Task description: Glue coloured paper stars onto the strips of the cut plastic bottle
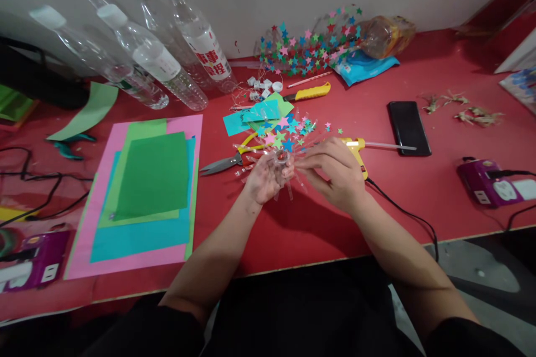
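Note:
My left hand (268, 179) is curled around the neck of a cut clear plastic bottle (281, 157), whose thin strips fan out on all sides. Close on its right, my right hand (337, 173) has thumb and forefinger pinched at one of the clear strips. Small paper stars (288, 145) in pink, blue and green lie just beyond the bottle piece. Scissors with yellow handles (228, 163) rest left of my left hand. Partly behind my right hand is a yellow glue gun (358, 157) with a clear glue stick in its back.
Coloured paper sheets (153, 178) are stacked at left, below several clear bottles (201, 39). Star-covered strips (307, 47), a yellow utility knife (310, 92) and a blue packet (366, 67) lie at the back. A phone (409, 125) and purple power adapter (489, 183) sit at right.

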`<state>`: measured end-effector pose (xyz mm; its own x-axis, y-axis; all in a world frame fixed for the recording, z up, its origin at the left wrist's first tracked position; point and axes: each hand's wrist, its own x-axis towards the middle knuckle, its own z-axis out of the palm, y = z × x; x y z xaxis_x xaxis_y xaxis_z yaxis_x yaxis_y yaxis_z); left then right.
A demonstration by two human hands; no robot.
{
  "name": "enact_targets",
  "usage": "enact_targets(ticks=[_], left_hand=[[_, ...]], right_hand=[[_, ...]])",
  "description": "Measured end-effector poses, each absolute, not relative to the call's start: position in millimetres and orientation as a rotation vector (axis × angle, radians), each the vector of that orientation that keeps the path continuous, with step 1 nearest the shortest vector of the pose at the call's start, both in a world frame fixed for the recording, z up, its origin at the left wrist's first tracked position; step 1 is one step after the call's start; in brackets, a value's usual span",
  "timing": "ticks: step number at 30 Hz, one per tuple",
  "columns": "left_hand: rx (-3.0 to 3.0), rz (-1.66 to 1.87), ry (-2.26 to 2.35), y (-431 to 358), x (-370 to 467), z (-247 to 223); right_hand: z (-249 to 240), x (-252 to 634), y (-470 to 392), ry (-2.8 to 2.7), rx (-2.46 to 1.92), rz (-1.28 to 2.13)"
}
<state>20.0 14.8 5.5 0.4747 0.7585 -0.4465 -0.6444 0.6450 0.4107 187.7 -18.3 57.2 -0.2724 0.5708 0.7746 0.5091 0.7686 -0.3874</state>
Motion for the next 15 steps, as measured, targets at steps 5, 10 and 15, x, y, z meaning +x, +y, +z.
enact_targets(ticks=[5, 10, 15], left_hand=[[0.194, 0.867, 0.669, 16.2, 19.4, 3.6], [0.214, 0.869, 0.654, 16.9, 17.8, 0.9], [0.249, 0.858, 0.618, 16.6, 16.9, -0.4]], right_hand=[[56.8, 188.7, -18.4, -1.971, -0.823, 0.039], [56.8, 190.1, -17.6, -1.960, -0.817, 0.057], [57.5, 191.6, -15.0, -1.943, -0.824, 0.066]])
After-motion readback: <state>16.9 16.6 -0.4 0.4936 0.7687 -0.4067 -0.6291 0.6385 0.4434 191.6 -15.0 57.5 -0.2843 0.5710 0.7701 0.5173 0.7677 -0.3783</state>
